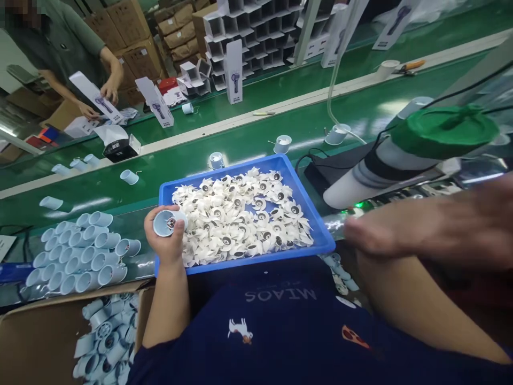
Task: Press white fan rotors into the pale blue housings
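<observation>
My left hand is shut on a short pale-blue plastic tube, its open end facing up, with a small dark part inside. It rests over the near left corner of a blue plastic tray. The tray is heaped with white bladed fan impellers with dark centres. My right hand is blurred and hovers just right of the tray, with nothing visible in it. Next to the tray on the left lies a pile of similar pale-blue tubes.
A white cylindrical tool with a green top hangs at the right, above a black cable. A cardboard box of tubes sits at lower left. Green conveyor belts run behind. Beyond them, a co-worker's hands hold a white carton sleeve.
</observation>
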Demonstrator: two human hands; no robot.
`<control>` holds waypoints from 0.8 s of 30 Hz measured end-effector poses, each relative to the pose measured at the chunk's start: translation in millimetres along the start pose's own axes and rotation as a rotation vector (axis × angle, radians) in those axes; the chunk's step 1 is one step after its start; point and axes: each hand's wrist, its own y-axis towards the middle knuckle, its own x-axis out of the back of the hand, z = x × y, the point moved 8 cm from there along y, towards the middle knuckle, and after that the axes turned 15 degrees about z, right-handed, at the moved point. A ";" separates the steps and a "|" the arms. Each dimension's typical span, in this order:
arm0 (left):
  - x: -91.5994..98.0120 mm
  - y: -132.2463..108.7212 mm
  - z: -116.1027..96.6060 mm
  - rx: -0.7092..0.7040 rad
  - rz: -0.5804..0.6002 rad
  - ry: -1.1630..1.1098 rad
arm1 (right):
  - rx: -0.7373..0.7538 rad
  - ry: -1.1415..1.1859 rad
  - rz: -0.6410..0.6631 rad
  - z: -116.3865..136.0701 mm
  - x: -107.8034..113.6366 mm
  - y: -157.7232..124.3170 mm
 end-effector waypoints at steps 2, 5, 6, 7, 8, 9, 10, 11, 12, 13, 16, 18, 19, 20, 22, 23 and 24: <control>-1.1 -0.8 -1.3 -0.024 0.003 0.030 | 0.047 -0.213 0.201 14.1 -55.2 39.2; 1.8 -1.8 -4.4 -0.039 -0.006 0.065 | 0.097 -0.624 0.518 24.5 -136.0 88.3; 2.9 -1.9 -5.1 -0.025 -0.004 0.074 | 0.105 -0.714 0.575 25.1 -152.2 100.5; 3.9 -2.0 -5.7 -0.002 0.005 0.079 | 0.111 -0.774 0.608 25.3 -162.7 110.7; 4.7 -2.2 -6.5 0.023 0.020 0.076 | 0.114 -0.809 0.620 25.5 -168.4 119.1; 5.3 -2.8 -7.3 0.049 0.041 0.064 | 0.113 -0.833 0.623 25.4 -171.2 125.5; 6.1 -3.8 -8.1 0.077 0.064 0.049 | 0.106 -0.863 0.628 24.7 -172.7 129.9; 6.9 -5.2 -8.4 0.106 0.089 0.037 | 0.092 -0.889 0.633 23.7 -173.4 132.9; 7.9 -6.8 -8.0 0.137 0.115 0.029 | 0.072 -0.907 0.633 22.7 -173.6 134.8; 9.5 -8.6 -6.7 0.169 0.135 0.027 | 0.046 -0.914 0.628 21.6 -173.4 136.1; 12.4 -12.7 2.1 0.252 0.203 0.039 | -0.042 -0.859 0.592 18.6 -169.2 138.3; 11.2 -13.4 7.6 0.273 0.251 0.046 | -0.087 -0.753 0.551 16.5 -160.7 138.4; 8.7 -13.4 8.2 0.265 0.281 0.040 | -0.100 -0.680 0.526 15.6 -154.3 137.6; 5.1 -13.4 6.8 0.248 0.312 0.027 | -0.107 -0.594 0.495 15.1 -146.3 135.7; -4.3 -14.4 -1.0 0.208 0.372 -0.004 | -0.106 -0.379 0.432 15.3 -128.4 127.4; -10.2 -15.6 -6.7 0.196 0.406 -0.009 | -0.096 -0.247 0.406 16.1 -120.0 120.5; -16.3 -17.1 -12.8 0.193 0.441 0.000 | -0.082 -0.100 0.389 17.4 -112.8 111.9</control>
